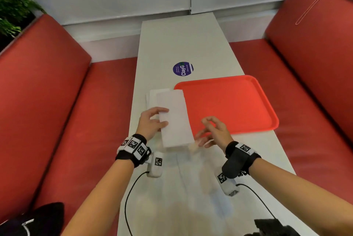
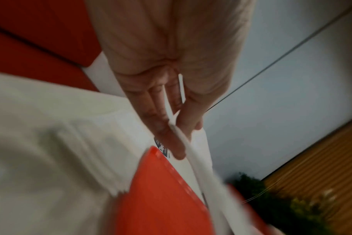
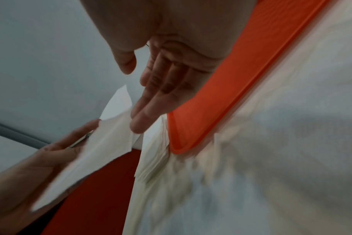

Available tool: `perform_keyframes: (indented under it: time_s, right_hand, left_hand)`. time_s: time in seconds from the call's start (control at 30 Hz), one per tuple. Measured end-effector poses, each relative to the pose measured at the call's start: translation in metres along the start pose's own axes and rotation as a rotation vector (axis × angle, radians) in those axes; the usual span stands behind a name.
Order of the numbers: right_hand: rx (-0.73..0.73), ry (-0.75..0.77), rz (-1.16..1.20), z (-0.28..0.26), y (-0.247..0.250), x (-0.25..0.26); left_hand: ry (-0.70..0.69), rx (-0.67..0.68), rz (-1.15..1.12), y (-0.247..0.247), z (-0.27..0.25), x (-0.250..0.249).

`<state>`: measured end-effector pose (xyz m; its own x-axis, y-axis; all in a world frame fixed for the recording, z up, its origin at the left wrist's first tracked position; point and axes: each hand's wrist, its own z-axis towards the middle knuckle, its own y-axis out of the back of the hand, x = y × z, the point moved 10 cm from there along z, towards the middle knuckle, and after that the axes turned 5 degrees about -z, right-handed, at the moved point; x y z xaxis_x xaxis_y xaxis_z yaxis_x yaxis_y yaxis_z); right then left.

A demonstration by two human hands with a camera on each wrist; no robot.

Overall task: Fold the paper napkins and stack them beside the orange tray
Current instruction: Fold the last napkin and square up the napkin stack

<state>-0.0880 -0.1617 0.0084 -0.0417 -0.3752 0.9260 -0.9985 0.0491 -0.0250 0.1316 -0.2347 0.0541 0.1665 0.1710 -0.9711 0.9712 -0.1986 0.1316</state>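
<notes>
Napkin (image 1: 174, 119) carried toward stack (image 1: 152, 98)
My left hand (image 1: 150, 123) pinches it flat for placing at tray's (image 1: 229, 101) nine o'clock; right hand (image 1: 214, 132) relaxed, spread.

My left hand (image 1: 150, 123) holds a folded white napkin (image 1: 174, 119), long and narrow, by its left edge, lifted over the stack (image 1: 152, 98). The stack of folded white napkins lies flat on the desk (image 1: 183, 40), just beside the left edge of the tray (image 1: 235, 103). The tray is orange, rectangular with round corners, flat on the desk.
</notes>
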Motion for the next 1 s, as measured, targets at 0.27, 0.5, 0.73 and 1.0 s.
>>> perform_keyframes:
  time_s: [0.27,0.5,0.73,1.0]
  right_hand:
    - [-0.13,0.01,-0.049,0.009,0.056,-0.007]
    - [-0.224,-0.028,-0.091,0.017,0.097,-0.022]
    - [-0.229,-0.068,-0.101,0.012,0.1,-0.039]
    - [-0.09,-0.122,-0.302,-0.007,0.082,-0.064]
  left_hand:
    - [0.011,-0.03,0.134,0.033,0.099,0.003]
    - [0.14,-0.026,0.515,0.041,0.14,0.067]
    - [0.079,-0.128,0.72,0.035,0.132,0.074]
    - [-0.237,-0.078,0.691,-0.043,0.021,0.039]
